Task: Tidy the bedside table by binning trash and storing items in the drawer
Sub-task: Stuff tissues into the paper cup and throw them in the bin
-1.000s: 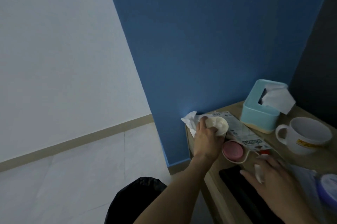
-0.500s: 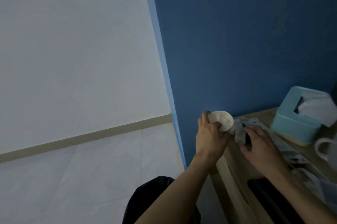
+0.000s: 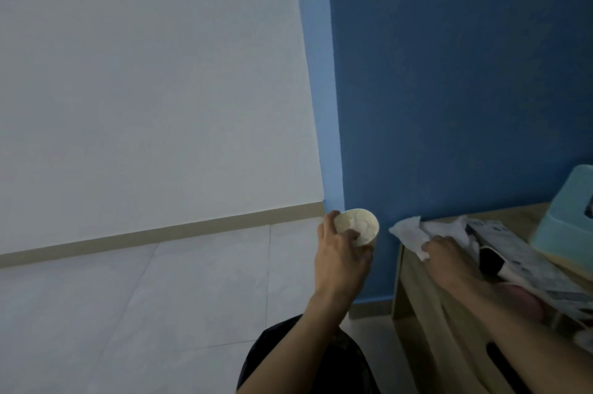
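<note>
The left hand holds a small cream-white paper cup out past the left edge of the pale wooden bedside surface, over the light tiled floor and in front of the deep blue wall. Its grip is clenched around the cup's side, thumb on the near wall and fingers wrapped behind, with the cup tipped so its open mouth faces the camera; something pale and crumpled fills the inside, though what it is cannot be told.

The right hand lies on the front left corner of the surface, its grip closed on a crumpled white tissue that sticks out past the corner toward the cup. The tissue and the cup are near each other but apart.

Just right of that hand lies a printed paper leaflet, flat on the surface, with a dark object beside the knuckles, too dim to identify. A pale turquoise tissue box stands at the right edge of the view, against the wall. A round pink thing shows beyond the right forearm, partly hidden.

Below the left forearm, at the bottom of the view, sits a black bin bag on the floor, directly beneath the arm and lower than the cup. The front of the wooden bedside unit carries a dark slot handle.
</note>
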